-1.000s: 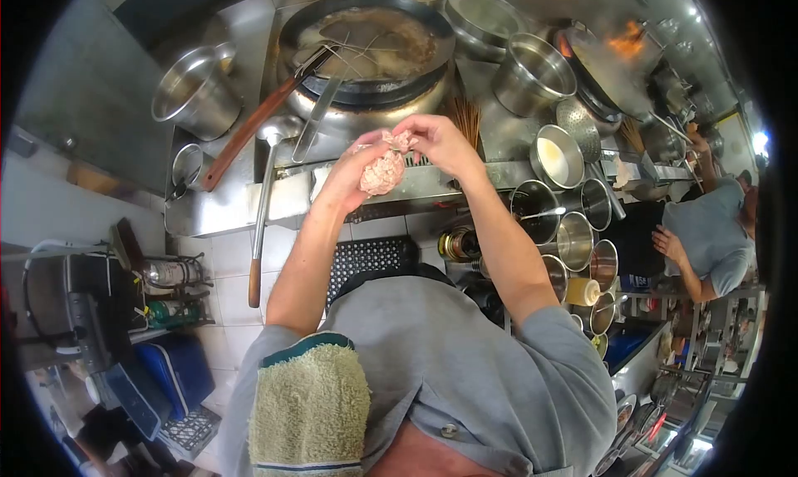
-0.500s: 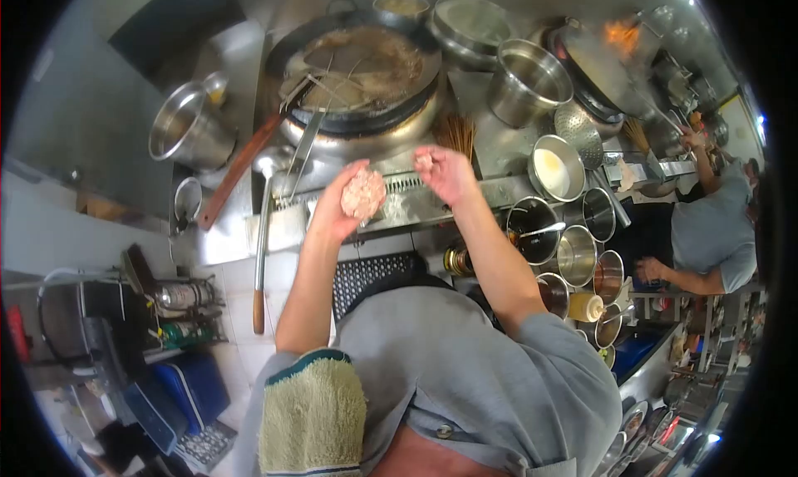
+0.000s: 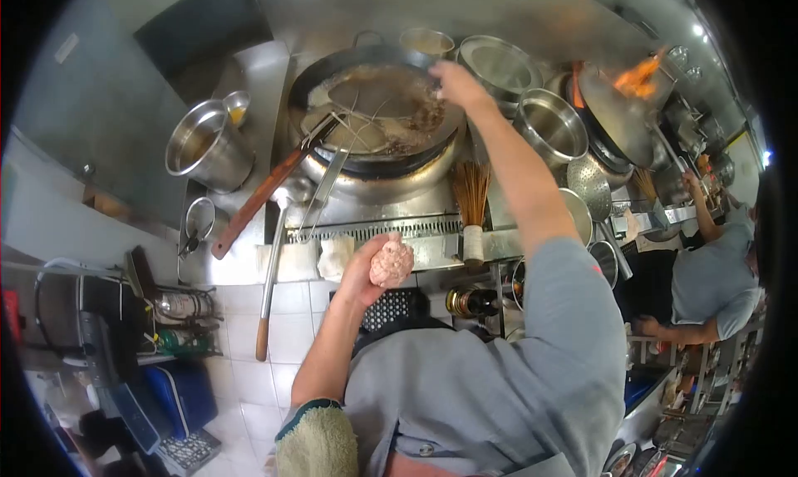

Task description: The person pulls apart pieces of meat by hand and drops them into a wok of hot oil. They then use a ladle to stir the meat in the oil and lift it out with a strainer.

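Right hand [image 3: 455, 81] hides part of the wok [image 3: 324, 71].

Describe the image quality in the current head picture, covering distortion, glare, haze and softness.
Head view: fisheye distortion bends the edges, with black corners; head view: a bright light glares at far right; head view: haze softens the area around the flame; head view: the right hand looks rather soft by the wok.

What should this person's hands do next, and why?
Probably draw the right hand back to the meat lump: that hand, its grip unclear, reaches over the edge of the wok, while the left hand cups the lump nearer the body.
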A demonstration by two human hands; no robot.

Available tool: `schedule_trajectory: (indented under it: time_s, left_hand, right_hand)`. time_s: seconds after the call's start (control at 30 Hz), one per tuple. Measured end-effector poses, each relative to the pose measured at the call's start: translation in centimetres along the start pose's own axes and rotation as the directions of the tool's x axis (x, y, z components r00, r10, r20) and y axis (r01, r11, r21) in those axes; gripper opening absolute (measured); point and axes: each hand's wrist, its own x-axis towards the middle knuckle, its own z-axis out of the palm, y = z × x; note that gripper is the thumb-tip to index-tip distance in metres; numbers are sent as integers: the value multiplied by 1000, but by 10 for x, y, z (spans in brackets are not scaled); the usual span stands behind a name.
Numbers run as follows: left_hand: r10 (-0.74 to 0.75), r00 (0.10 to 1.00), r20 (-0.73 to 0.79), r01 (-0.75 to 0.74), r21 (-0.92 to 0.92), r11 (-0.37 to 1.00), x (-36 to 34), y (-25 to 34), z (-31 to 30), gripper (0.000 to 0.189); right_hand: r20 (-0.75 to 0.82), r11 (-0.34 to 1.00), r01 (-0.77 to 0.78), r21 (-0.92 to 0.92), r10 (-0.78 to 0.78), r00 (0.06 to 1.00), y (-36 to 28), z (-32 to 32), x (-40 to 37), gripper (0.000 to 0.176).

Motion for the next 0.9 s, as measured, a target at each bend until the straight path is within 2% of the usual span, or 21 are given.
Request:
schedule_trajectory:
  time_s: [0.07, 0.13, 0.17, 0.2, 0.27, 0.3, 0.4, 0.43, 0.53, 0.57, 0.67, 0.7, 0.8, 0.83, 0.87, 0.9]
  left_hand:
    - [73, 996, -58, -71, 39, 997, 7, 2, 4, 23]
    - [72, 997, 26, -76, 180, 981, 13, 16, 11, 22]
    - [83, 992, 97, -100, 181, 978, 16, 21, 16, 22]
    - [96, 991, 88, -118, 282, 952, 21, 28, 20, 23]
    - [24, 988, 152, -48, 153, 987, 33, 40, 16, 22]
    - [38, 985, 169, -66, 161, 985, 37, 42, 12, 22]
    - [84, 975, 204, -115, 145, 983, 49, 41, 4, 20]
    - [105, 975, 197, -130, 117, 985, 52, 40, 3, 19]
    - [111, 977, 182, -126, 71, 989, 51, 34, 13, 15]
    - [94, 979, 183, -110, 80, 991, 48, 34, 18, 15]
    - [83, 981, 174, -94, 53, 994, 47, 37, 22, 20]
    - [88, 983, 162, -95, 30, 995, 47, 38, 19, 20]
    - [106, 979, 175, -102, -33, 994, 62, 35, 2, 19]
    - [99, 977, 188, -89, -61, 994, 65, 34, -2, 18]
    - [96, 972, 213, -78, -89, 993, 70, 36, 1, 18]
    - [68, 984, 166, -50, -109, 993, 70, 36, 3, 18]
  right_hand:
    - [-100, 914, -56, 403, 105, 989, -50, -55, -31, 32]
    - [166, 710, -69, 700, -68, 984, -111, -71, -84, 33]
    - [160, 700, 22, 714, -194, 968, -142, -65, -113, 35]
    - [148, 676, 111, 729, -313, 938, -166, -60, -135, 37]
    - [276, 731, 79, 678, -352, 894, -186, -46, -160, 43]
    - [321, 684, -23, 729, -311, 895, -195, -61, -161, 42]
    - [237, 686, 40, 726, -305, 922, -184, -69, -173, 37]
    - [145, 684, 76, 725, -259, 955, -184, -63, -177, 29]
    - [138, 758, 49, 650, -181, 974, -175, -57, -178, 26]
    - [99, 756, 68, 651, -173, 980, -169, -55, -175, 17]
    - [238, 502, -248, 828, 84, 968, -145, -64, -167, 13]
    - [194, 246, -229, 942, 157, 968, -137, -62, -168, 13]
    - [318, 34, -321, 947, 73, 945, -146, -25, -181, 15]
    - [505, -357, -449, 819, 78, 860, -147, -25, -187, 19]
    - [545, -532, -417, 737, 103, 832, -137, -22, -186, 18]
    - [590, -685, -364, 631, 119, 798, -124, -16, -187, 18]
